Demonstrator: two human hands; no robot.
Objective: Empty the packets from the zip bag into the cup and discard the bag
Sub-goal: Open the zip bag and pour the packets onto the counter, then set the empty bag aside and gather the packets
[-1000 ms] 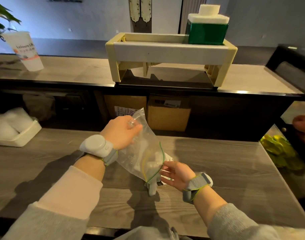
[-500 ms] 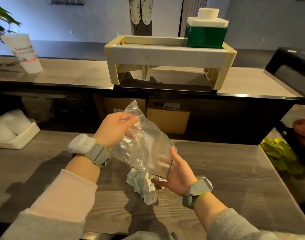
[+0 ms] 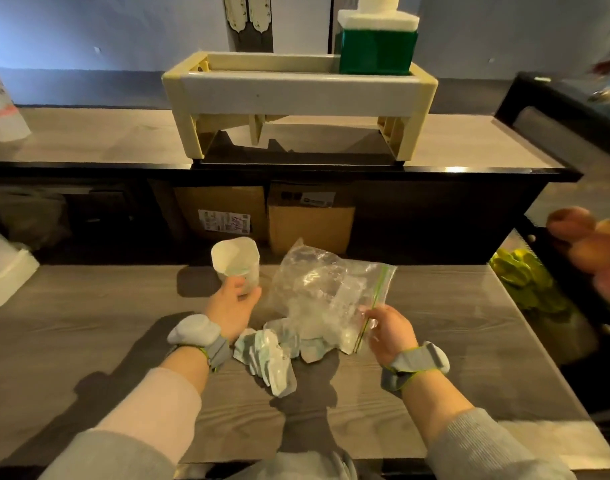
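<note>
Grey wood-grain table (image 3: 88,341), raised counter (image 3: 106,140) behind it carrying a cream rack (image 3: 296,95); cardboard boxes (image 3: 310,220) sit beneath.
We note the zip bag (image 3: 317,285) over mid-table, long axis slanting from near-right to far-left, green zip mouth facing right, pinched there by the right hand (image 3: 390,334). The left hand (image 3: 230,306) curls round the upright white cup (image 3: 236,261). Packets (image 3: 268,355) lie heaped on the table between the wrists.
</note>
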